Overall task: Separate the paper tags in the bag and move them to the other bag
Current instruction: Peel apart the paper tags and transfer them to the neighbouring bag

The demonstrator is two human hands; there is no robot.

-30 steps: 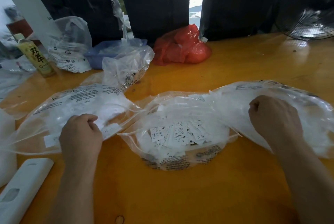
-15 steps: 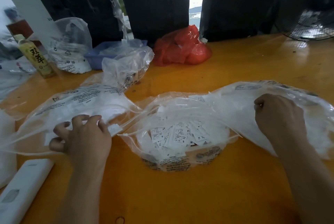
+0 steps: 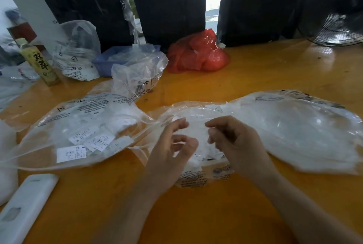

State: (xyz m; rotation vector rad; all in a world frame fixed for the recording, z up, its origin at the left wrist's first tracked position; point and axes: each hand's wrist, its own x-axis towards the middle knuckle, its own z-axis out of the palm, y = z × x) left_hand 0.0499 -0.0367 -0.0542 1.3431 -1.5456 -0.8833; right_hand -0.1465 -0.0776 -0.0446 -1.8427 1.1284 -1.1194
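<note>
Over the middle bag (image 3: 196, 177), which sits on the orange bench (image 3: 255, 214) between two larger clear bags, both of the person's hands hover close together. The left hand (image 3: 174, 145) has its fingers loosely curled and apart, the thumb reaching toward the forefinger; the right hand (image 3: 233, 143) is curled in much the same way, fingertips turned toward the left one. Motion blur hides whether a slip of paper is caught between any of those fingers, so I cannot tell if either hand is pinching a tag or merely reaching.

The paper tags (image 3: 94, 141) show plainly only in the left bag (image 3: 82, 125), just left of the middle bag, lying loose and flat inside the plastic. To the right of the middle bag the right bag (image 3: 294, 131) holds a pale white mass I cannot make out in detail. The middle bag's contents are largely covered by the hands.

To my eye the step in hand is picking up a fresh clump from the middle bag to pull apart. The next move calls for a fine pinch from each hand on opposite edges of stuck tags, a gentle peel, then a carry outward to a side bag's mouth without snagging the thin plastic.
</note>
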